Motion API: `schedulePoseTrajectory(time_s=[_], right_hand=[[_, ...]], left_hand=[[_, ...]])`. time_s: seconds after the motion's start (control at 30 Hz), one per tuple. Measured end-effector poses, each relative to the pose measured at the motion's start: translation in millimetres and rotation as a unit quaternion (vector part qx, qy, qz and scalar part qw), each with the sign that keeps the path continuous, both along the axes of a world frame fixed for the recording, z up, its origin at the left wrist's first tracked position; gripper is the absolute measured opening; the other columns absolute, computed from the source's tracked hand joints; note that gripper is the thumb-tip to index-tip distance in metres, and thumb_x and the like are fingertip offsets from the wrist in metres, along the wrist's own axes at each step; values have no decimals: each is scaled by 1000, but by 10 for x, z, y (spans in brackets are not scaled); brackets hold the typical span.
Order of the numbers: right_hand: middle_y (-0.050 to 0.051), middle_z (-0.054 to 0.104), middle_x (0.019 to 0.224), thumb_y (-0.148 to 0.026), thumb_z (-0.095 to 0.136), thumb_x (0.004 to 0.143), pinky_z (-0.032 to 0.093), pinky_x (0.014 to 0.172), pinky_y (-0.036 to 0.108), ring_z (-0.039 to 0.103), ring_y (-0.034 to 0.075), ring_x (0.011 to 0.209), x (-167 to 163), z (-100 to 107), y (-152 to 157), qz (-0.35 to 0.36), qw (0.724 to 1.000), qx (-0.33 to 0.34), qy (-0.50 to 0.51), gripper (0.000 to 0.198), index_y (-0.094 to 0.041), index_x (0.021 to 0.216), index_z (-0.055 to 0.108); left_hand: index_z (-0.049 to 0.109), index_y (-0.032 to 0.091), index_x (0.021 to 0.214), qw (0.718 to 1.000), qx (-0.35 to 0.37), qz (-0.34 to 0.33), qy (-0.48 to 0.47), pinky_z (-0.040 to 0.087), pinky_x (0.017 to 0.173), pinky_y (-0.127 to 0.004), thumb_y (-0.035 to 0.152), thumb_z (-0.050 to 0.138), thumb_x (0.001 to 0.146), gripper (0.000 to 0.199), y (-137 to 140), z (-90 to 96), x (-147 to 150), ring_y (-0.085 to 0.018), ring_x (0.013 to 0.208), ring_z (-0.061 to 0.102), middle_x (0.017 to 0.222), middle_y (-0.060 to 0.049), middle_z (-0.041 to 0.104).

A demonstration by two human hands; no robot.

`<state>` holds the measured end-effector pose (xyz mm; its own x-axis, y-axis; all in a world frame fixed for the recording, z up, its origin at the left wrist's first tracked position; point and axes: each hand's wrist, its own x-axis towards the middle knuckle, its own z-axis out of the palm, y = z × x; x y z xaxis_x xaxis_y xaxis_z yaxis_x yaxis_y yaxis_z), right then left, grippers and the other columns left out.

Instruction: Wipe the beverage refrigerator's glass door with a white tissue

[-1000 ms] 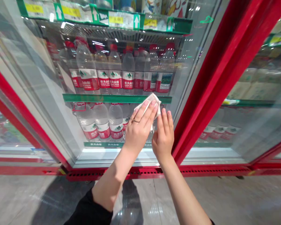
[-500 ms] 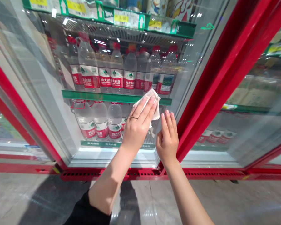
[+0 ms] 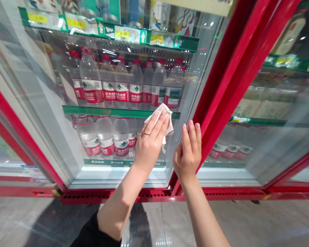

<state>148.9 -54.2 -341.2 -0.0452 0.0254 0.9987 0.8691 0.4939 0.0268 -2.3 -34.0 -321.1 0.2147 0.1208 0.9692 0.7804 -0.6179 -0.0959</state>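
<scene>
A crumpled white tissue or cloth (image 3: 170, 127) lies under the fingers of my left hand (image 3: 150, 140), which presses it flat to the glass door (image 3: 141, 135) of a drinks cooler. The fingers are straight, with a ring on one of them. To the right, my right hand (image 3: 189, 149) is held up with its fingers stretched out and nothing in it. It is beside the red door frame (image 3: 208, 106); whether the palm touches the frame or glass is hidden. Behind the glass stand water bottles (image 3: 122, 87) with red caps and red-and-white labels.
A green shelf edge (image 3: 92, 110) runs behind the glass, and price tags (image 3: 122, 34) line the shelf above. Another cooler door (image 3: 254, 137) is on the right. Below runs a slotted red base (image 3: 92, 197) over the grey tiled floor (image 3: 247, 223).
My view has shifted, so the shelves sit lower and further left. My left hand, still on the cloth, has moved slightly relative to the bottles. My right hand appears a little further right.
</scene>
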Motion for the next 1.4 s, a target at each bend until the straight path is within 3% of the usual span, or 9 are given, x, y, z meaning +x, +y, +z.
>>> schedulePoseTrajectory(time_s=[0.23, 0.4, 0.5, 0.7, 0.8, 0.97, 1.1, 1.23, 1.4], right_hand=[[-3, 37, 178, -5, 43, 97, 31, 138, 58, 30, 23, 168, 145, 34, -8, -56, 998, -11, 39, 84, -38, 173, 27], [-3, 28, 182, -17, 44, 104, 28, 138, 60, 22, 25, 171, 227, -35, 112, -6, 998, -68, 14, 78, -39, 175, 18], [-1, 26, 183, -20, 44, 106, 28, 138, 62, 20, 27, 171, 250, -80, 185, -6, 998, -59, 21, 78, -38, 176, 16], [-1, 17, 186, -16, 43, 101, 29, 138, 61, 15, 26, 172, 321, -158, 272, -7, 998, -52, 27, 84, -33, 177, 10], [-3, 12, 186, -14, 43, 98, 27, 139, 58, 12, 24, 173, 336, -181, 289, -1, 998, -55, 20, 88, -31, 177, 10], [-4, 11, 186, -12, 43, 97, 26, 138, 60, 13, 24, 172, 306, -176, 318, -9, 998, -35, 55, 89, -32, 177, 9], [-5, 12, 186, -11, 42, 97, 26, 139, 57, 14, 21, 172, 287, -168, 329, -5, 998, -29, 58, 89, -31, 177, 10], [-4, 12, 186, -10, 42, 95, 26, 139, 58, 13, 21, 172, 271, -170, 325, -12, 998, -33, 59, 91, -31, 177, 9], [-2, 15, 186, -9, 43, 93, 30, 138, 58, 15, 24, 172, 254, -172, 333, -21, 997, -36, 63, 94, -31, 177, 8]], left_hand=[[12, 38, 176, 996, -35, 16, 79, 45, 132, -32, 1, 42, 95, 94, -178, -188, -387, -14, 158, 41, 166, 6, 44], [6, 41, 176, 999, -40, -4, -20, 38, 138, -45, 8, 52, 98, 96, -47, 79, -48, -20, 163, 34, 173, 5, 33], [8, 43, 175, 1000, -16, -11, -13, 32, 140, -40, 7, 51, 100, 94, 18, 54, 83, -16, 162, 33, 172, 8, 34], [28, 17, 173, 983, 46, 51, 171, 45, 132, -34, -2, 53, 100, 80, -133, -221, -271, -18, 155, 49, 158, -5, 59], [40, 14, 168, 986, 49, 63, 150, 47, 131, -40, -3, 49, 103, 68, -122, -71, -296, -21, 157, 48, 157, -9, 62], [55, 10, 157, 992, 88, 39, 78, 40, 135, -41, 6, 42, 111, 48, 54, 281, 149, -21, 162, 41, 160, -10, 61], [60, 8, 151, 982, 90, 17, 163, 42, 135, -38, 5, 47, 109, 44, 57, 205, 238, -20, 158, 48, 159, -7, 62], [58, 7, 153, 963, 81, 5, 256, 41, 136, -36, 5, 53, 106, 47, -26, 85, -113, -19, 155, 52, 160, -6, 59], [43, 17, 167, 979, 80, 8, 187, 32, 139, -31, 5, 51, 107, 61, -8, 193, -150, -14, 161, 40, 162, -1, 54]])
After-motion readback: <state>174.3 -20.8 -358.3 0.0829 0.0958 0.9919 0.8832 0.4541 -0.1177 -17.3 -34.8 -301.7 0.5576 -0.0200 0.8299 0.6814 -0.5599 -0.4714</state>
